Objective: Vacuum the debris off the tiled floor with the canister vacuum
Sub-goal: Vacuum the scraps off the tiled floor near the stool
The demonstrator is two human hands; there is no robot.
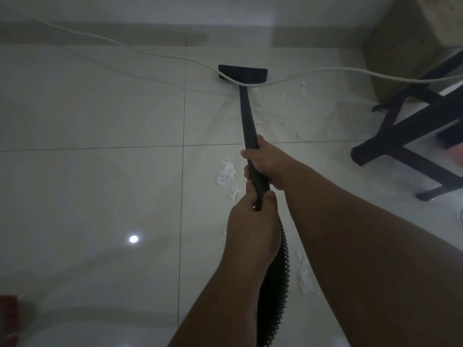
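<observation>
The ribbed black hose (278, 284) is hanging down from the near end of the wand (246, 113) and is passing between the two forearms. The left grip (250, 216) is closing around this near end of the wand, with the fingers curled under it and the thumb lying on top. Just ahead on the wand, the right grip (265, 164) is wrapping around it too, touching the left one or almost touching it; I cannot tell which.

A pile of white debris (226, 175) is lying on the tiled floor (100, 116) just left of the wand, beside the right grip. More white bits are lying right of the wand's near end, next to the hose, and small pieces are scattered right of the wand's far part.

A round light spot (133, 239) is shining on the floor well left of the wand. A black stool (406, 126) is standing well to the right of the wand.

At the wand's far end, the flat black nozzle (242, 73) is resting on the floor. A white cord (150, 52) is crossing over the place where wand and nozzle meet.
</observation>
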